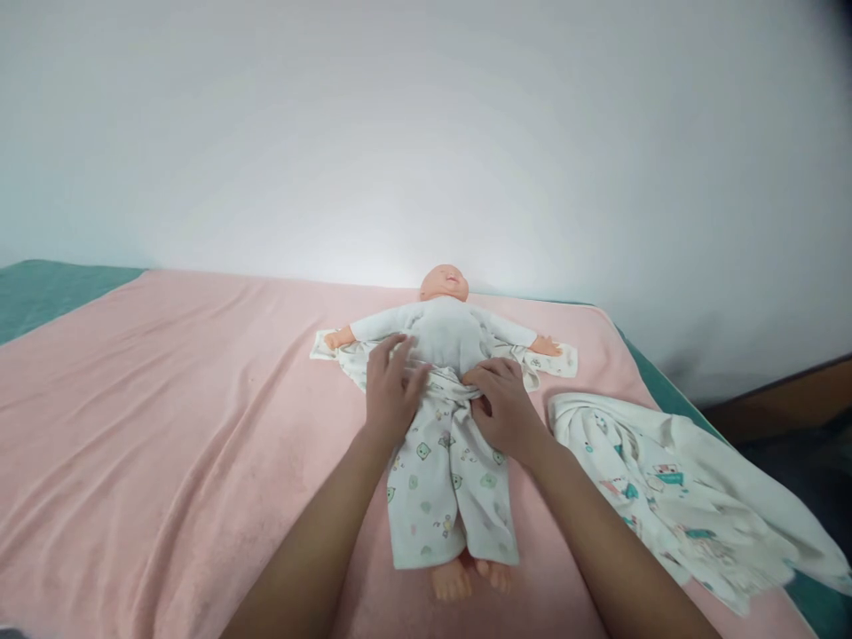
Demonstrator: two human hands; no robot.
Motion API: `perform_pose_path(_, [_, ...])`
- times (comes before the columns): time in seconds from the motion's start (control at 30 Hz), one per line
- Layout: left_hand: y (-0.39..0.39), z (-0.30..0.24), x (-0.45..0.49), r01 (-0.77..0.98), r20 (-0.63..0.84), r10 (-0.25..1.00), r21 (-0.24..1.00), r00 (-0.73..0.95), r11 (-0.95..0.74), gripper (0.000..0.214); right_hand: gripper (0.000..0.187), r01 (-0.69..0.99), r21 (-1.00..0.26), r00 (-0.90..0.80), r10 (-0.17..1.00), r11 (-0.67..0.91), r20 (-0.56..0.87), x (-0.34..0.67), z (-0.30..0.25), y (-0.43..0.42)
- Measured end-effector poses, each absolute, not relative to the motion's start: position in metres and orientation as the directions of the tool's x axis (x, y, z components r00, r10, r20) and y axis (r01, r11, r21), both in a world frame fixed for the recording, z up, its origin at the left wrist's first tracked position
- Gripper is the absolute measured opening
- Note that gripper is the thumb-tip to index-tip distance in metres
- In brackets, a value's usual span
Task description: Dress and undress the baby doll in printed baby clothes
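A baby doll with a white cloth body lies on its back, arms stretched out to both sides and head toward the wall. White printed pants cover its legs, with the feet showing below the cuffs. My left hand rests at the waist on the left, fingers apart and slightly bent over the cloth. On the other side, my right hand pinches the waistband of the pants. Beneath the doll's arms and back a printed baby shirt is spread out, partly hidden by the body and my hands.
A pink blanket with creases covers most of the bed, over a green sheet. To the right lies a crumpled white garment with coloured prints. A pale wall stands behind the doll's head.
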State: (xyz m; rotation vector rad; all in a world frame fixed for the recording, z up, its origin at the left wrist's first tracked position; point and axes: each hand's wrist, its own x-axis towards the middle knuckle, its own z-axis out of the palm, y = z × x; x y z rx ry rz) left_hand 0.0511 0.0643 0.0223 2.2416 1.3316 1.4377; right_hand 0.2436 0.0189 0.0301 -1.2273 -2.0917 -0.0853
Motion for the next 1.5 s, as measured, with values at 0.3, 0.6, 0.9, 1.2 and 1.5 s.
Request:
perform_pose_path(0.3, [0.081, 0.028, 0.051, 0.382, 0.342, 0.914, 0.832, 0.220, -0.403, 0.045, 0.007, 0.674, -0.477, -0.219, 0.769, 0.565, 0.601, 0.243, 0.034, 0.018])
perform_pose_path(0.6, [0.085, 0.027, 0.054, 0.322, 0.338, 0.931, 0.874, 0.137, -0.364, 0.046, 0.060, 0.379, -0.897, 0.154, 0.941, 0.227, 0.303, 0.252, 0.018, 0.040])
perform_pose_path(0.9, [0.093, 0.023, 0.057, 0.203, 0.219, 0.937, 0.939, 0.273, -0.278, 0.052, 0.060, 0.306, -0.930, 0.149, 0.955, 0.201, 0.256, 0.257, 0.013, 0.049])
perform_pose_path(1.2, [0.069, 0.023, 0.050, 0.458, 0.601, 0.709, 0.546, 0.370, -0.702, 0.043, 0.030, 0.644, -0.616, -0.025, 0.817, 0.453, 0.576, 0.255, 0.019, 0.033])
perform_pose_path(1.5, [0.062, 0.025, 0.058, 0.505, 0.750, 0.424, 0.140, 0.507, -0.852, 0.011, 0.019, 0.728, -0.361, -0.145, 0.645, 0.583, 0.750, 0.233, 0.028, 0.022])
